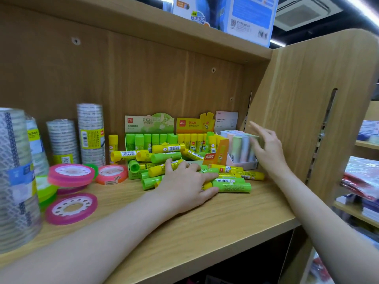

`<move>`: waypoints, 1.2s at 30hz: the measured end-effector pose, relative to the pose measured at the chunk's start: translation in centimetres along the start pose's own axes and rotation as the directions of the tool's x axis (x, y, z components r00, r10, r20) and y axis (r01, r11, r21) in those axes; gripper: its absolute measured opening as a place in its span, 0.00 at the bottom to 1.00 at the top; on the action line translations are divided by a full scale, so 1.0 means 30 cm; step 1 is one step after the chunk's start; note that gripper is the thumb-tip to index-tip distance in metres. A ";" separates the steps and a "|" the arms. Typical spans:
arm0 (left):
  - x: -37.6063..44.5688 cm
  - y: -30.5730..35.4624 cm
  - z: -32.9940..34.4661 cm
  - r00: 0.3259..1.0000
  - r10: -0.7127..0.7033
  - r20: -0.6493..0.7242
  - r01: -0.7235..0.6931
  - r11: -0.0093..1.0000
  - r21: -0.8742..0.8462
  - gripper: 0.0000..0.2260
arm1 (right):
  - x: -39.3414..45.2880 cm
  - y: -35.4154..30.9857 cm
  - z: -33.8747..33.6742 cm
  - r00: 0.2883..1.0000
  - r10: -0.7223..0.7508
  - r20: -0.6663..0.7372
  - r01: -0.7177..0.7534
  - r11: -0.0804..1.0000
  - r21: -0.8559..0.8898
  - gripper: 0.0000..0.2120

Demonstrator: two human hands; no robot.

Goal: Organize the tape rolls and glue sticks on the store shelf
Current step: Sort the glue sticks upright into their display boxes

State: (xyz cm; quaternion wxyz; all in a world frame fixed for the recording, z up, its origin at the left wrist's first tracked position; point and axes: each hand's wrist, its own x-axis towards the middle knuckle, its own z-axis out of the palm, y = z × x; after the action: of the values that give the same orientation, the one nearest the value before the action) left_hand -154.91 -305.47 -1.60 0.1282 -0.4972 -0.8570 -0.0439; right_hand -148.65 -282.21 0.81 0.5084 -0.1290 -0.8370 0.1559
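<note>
A heap of loose green and yellow glue sticks (164,158) lies on the wooden shelf (215,218) in front of three display boxes. My left hand (188,185) rests flat on the heap with fingers spread over the sticks. My right hand (266,146) hovers with straight fingers at the pastel glue sticks (241,147) in the white box at the right. Clear tape stacks (90,132) stand at the left. Pink tape rolls (71,208) and green ones lie in front of them.
The green box (149,128) and the yellow box (194,130) hold upright sticks at the back. The shelf's side panel (303,111) stands right beside my right hand. A shelf board above carries blue product boxes (246,19).
</note>
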 end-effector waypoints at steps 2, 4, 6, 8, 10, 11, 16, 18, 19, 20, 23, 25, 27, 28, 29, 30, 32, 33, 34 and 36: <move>-0.001 0.000 0.000 1.000 0.002 -0.001 -0.002 1.000 -0.002 0.22 | -0.005 0.008 -0.007 0.999 0.036 0.020 -0.035 0.998 -0.047 0.21; -0.001 0.000 0.001 1.000 0.000 -0.007 0.000 1.000 -0.004 0.21 | -0.015 0.017 -0.005 0.995 0.029 0.092 -0.019 0.994 -0.110 0.24; -0.003 0.001 0.000 1.000 -0.002 -0.012 0.001 1.000 -0.010 0.21 | -0.024 0.020 -0.006 0.991 0.029 0.127 -0.013 0.992 -0.124 0.26; -0.008 -0.002 -0.003 1.000 -0.002 -0.014 0.001 1.000 -0.021 0.21 | -0.031 0.005 -0.018 0.995 0.001 0.101 0.009 0.994 -0.107 0.25; -0.015 -0.010 -0.007 1.000 -0.005 -0.014 0.005 1.000 -0.025 0.21 | -0.034 -0.031 -0.031 0.995 -0.081 0.062 0.087 0.992 -0.095 0.22; -0.020 -0.013 -0.010 1.000 -0.007 -0.012 0.007 1.000 -0.023 0.21 | -0.035 -0.055 -0.034 0.990 -0.127 0.069 0.133 0.987 -0.094 0.20; -0.058 -0.036 -0.021 0.999 0.012 -0.053 -0.008 0.997 0.075 0.22 | -0.009 -0.221 -0.001 0.897 -0.219 0.384 0.256 0.966 -0.047 0.11; -0.074 -0.052 -0.018 0.998 0.006 -0.069 0.001 0.996 0.092 0.22 | 0.012 -0.265 0.055 0.832 -0.204 0.516 0.275 0.959 -0.065 0.12; -0.080 -0.057 -0.016 0.997 -0.005 -0.075 0.011 0.997 0.083 0.22 | 0.023 -0.277 0.088 0.813 -0.178 0.554 0.277 0.956 -0.100 0.12; -0.083 -0.060 -0.014 0.997 -0.015 -0.079 0.020 0.997 0.069 0.22 | 0.032 -0.284 0.118 0.801 -0.150 0.579 0.286 0.946 -0.151 0.13; -0.077 -0.056 -0.016 0.997 -0.028 -0.074 0.031 0.999 0.035 0.22 | 0.064 -0.297 0.184 0.755 -0.079 0.651 0.329 0.905 -0.271 0.15; -0.069 -0.059 -0.020 0.997 -0.029 -0.066 0.030 0.999 0.020 0.22 | 0.080 -0.314 0.210 0.727 -0.082 0.682 0.375 0.879 -0.293 0.15; -0.066 -0.066 -0.022 0.998 -0.025 -0.061 0.026 1.000 0.010 0.22 | 0.088 -0.324 0.234 0.725 -0.104 0.681 0.395 0.873 -0.287 0.13; -0.067 -0.068 -0.021 0.998 -0.025 -0.058 0.025 1.000 0.005 0.22 | 0.090 -0.322 0.241 0.736 -0.116 0.667 0.381 0.885 -0.268 0.12; -0.067 -0.070 -0.020 0.998 -0.025 -0.055 0.025 1.000 0.002 0.22 | 0.093 -0.317 0.246 0.754 -0.119 0.646 0.343 0.910 -0.232 0.12; -0.068 -0.070 -0.020 0.998 -0.026 -0.051 0.026 1.000 -0.002 0.22 | 0.095 -0.311 0.243 0.777 -0.120 0.618 0.290 0.940 -0.182 0.13; -0.068 -0.069 -0.020 0.999 -0.024 -0.044 0.024 1.000 -0.007 0.22 | 0.098 -0.303 0.222 0.835 -0.126 0.536 0.195 0.978 -0.074 0.17; -0.065 -0.068 -0.018 0.999 -0.022 -0.046 0.021 1.000 -0.009 0.22 | 0.101 -0.300 0.207 0.861 -0.146 0.487 0.182 0.983 -0.026 0.20; -0.064 -0.068 -0.017 0.999 -0.021 -0.050 0.020 1.000 -0.012 0.22 | 0.106 -0.297 0.193 0.878 -0.169 0.447 0.185 0.983 0.008 0.22; -0.064 -0.068 -0.016 0.998 -0.020 -0.056 0.020 1.000 -0.013 0.22 | 0.114 -0.296 0.166 0.895 -0.189 0.404 0.198 0.980 0.020 0.22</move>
State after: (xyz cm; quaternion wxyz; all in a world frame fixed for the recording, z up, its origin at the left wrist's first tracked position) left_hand -155.69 -308.21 -1.55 0.1489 -0.4879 -0.8577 -0.0644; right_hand -155.15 -289.72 4.90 0.3361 -0.0158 -0.9341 0.1190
